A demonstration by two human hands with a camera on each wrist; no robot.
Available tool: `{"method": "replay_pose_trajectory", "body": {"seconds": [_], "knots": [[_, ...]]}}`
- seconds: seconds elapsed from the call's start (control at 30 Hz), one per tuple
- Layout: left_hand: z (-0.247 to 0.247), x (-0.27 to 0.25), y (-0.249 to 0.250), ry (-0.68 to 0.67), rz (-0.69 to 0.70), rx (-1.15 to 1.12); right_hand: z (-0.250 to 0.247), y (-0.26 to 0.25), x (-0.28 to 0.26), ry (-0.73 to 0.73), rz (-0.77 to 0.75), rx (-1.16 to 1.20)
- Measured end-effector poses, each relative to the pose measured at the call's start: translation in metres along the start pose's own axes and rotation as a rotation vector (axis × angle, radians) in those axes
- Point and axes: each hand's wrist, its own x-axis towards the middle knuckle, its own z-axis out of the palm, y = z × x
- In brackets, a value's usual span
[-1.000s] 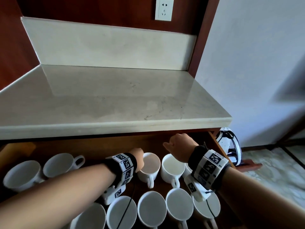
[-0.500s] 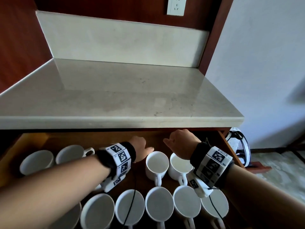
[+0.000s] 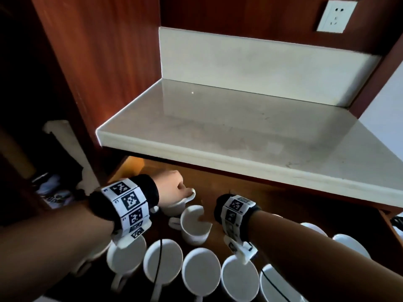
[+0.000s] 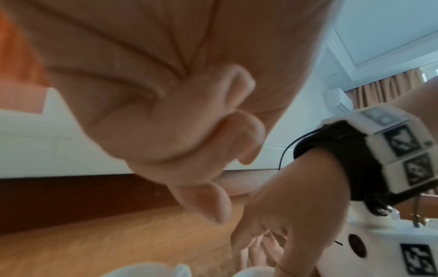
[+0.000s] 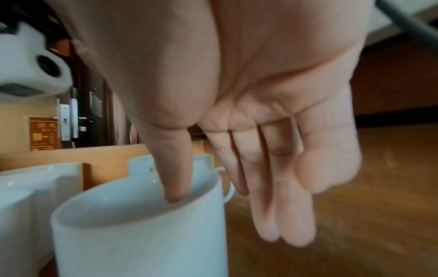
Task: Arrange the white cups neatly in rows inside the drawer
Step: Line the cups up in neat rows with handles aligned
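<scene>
now, left hand: it sits at the back of the drawer on the back cup. its fingers curl down over that cup's rim and hold it, so this grip is closed on the cup.
right hand: the thumb dips inside the middle cup. the other fingers hang straight down outside the cup wall, so the wall sits between thumb and fingers. whether this grip pinches the wall tight, i cannot tell.
middle cup: it stands up straight in the drawer, just in front of the back cup and very close to it. its handle points to the left.
front row: more white cups stand side by side near the front of the drawer, like the cup under the left wrist and the cup next to it. their open tops face up.
right side cups: two more white cups peek out behind the right arm.
drawer: brown wood, pulled out under the pale stone surface.
wrist bands: both wrists wear black bands with white blocks that have black square marks.
wall: a white socket sits high on the wood wall.
</scene>
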Motion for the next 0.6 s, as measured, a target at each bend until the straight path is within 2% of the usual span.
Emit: {"method": "replay_pose_trajectory", "body": {"seconds": [0.07, 0.13, 0.3, 0.43, 0.53, 0.6], "knots": [[0.004, -0.006, -0.011, -0.024, -0.007, -0.055, 0.002, -0.002, 0.011, -0.144, 0.036, -0.102], [0.004, -0.012, -0.014, -0.052, -0.018, -0.059, -0.008, -0.008, 0.008, -0.173, 0.038, -0.113], [0.017, 0.001, -0.004, -0.053, 0.025, -0.068, -0.049, -0.010, -0.019, 0.036, 0.037, -0.167], [0.022, 0.021, 0.013, -0.172, 0.030, -0.088, -0.073, 0.003, -0.046, 0.232, 0.077, -0.158], [0.018, 0.030, 0.029, -0.134, -0.020, -0.266, -0.074, 0.017, -0.052, 0.274, 0.208, -0.060], [0.019, 0.032, 0.037, -0.200, -0.052, -0.465, -0.066, 0.028, -0.052, 0.216, 0.301, 0.013]]}}
